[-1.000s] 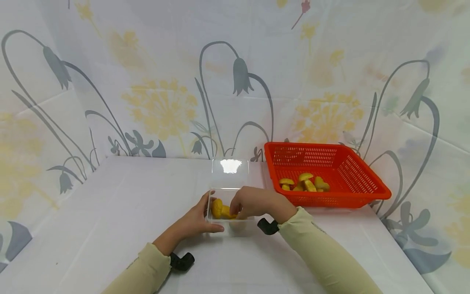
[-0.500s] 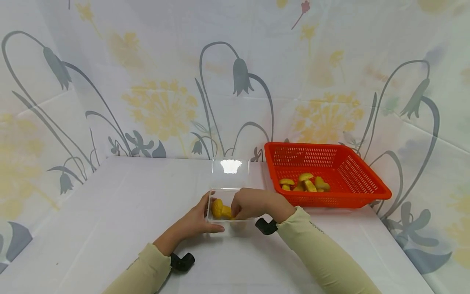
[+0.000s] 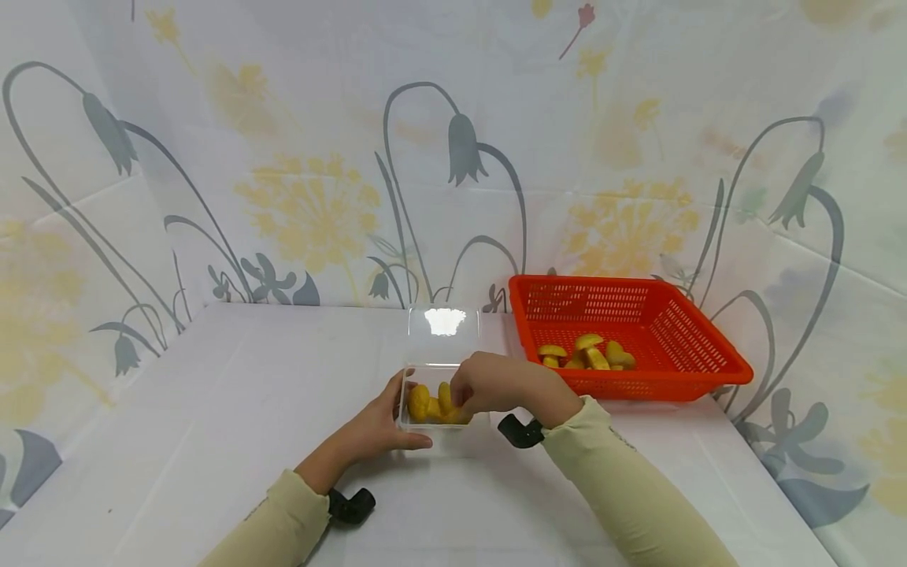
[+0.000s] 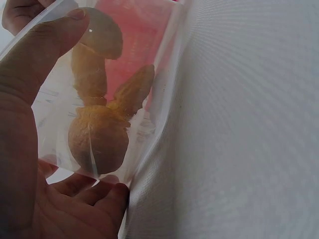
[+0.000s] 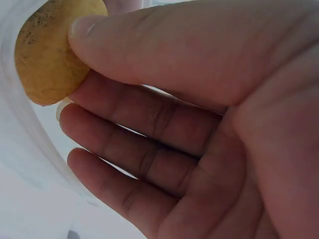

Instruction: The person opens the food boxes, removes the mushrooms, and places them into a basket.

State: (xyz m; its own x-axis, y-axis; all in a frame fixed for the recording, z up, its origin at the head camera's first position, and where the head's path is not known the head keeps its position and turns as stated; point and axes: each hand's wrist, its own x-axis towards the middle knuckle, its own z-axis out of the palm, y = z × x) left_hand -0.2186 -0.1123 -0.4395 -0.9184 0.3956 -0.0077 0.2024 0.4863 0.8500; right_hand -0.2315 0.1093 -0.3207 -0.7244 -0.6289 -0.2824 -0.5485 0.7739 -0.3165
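Note:
A clear plastic box (image 3: pixel 434 426) with its lid (image 3: pixel 444 337) standing raised behind it holds yellow mushrooms. My left hand (image 3: pixel 375 425) grips the box from the left, thumb along the near wall and fingers round the far side. Through that wall, the left wrist view shows one mushroom (image 4: pixel 97 142) cap-down by the fingers and another mushroom (image 4: pixel 102 32) with its cap near the thumb. My right hand (image 3: pixel 499 386) reaches into the right part of the box. Its thumb and index finger pinch a mushroom (image 5: pixel 47 59) by the cap, while the other fingers extend beside the box wall.
A red perforated basket (image 3: pixel 631 384) with several yellow mushrooms (image 3: pixel 597 358) stands at the back right of the white table (image 3: pixel 269 378). A flower-patterned cloth (image 3: pixel 319 157) hangs behind the table and along its sides.
My right hand has lifted slightly and shifted right, and more of the mushroom at its fingertips shows. The left hand and the box stay in place.

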